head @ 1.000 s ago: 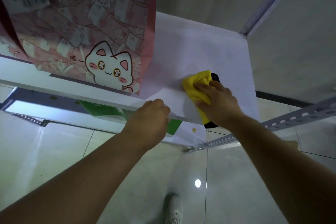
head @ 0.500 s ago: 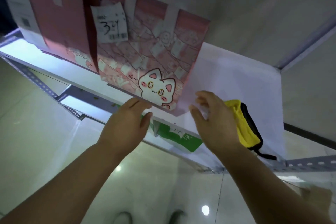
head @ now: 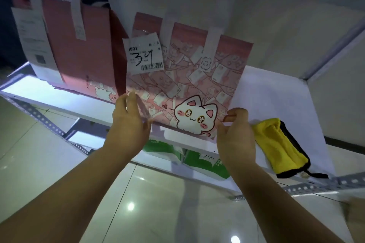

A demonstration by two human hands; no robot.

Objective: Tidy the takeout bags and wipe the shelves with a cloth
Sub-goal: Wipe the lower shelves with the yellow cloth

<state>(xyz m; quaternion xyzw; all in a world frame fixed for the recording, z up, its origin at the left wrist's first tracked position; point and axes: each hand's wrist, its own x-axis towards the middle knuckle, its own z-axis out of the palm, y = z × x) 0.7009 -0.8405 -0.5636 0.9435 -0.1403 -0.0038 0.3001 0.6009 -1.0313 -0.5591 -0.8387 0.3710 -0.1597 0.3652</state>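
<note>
A single wide-angle head view looks forward and steeply down from close above the white shelf, whose front edge crosses mid-frame; the tiled floor lies below the shelf, the wall beyond it.

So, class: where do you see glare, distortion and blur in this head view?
Head view: ceiling-light glare spots on the floor tiles; wide-angle bending of the shelf rail; soft blur on the left hand; label readable, "34".
</note>
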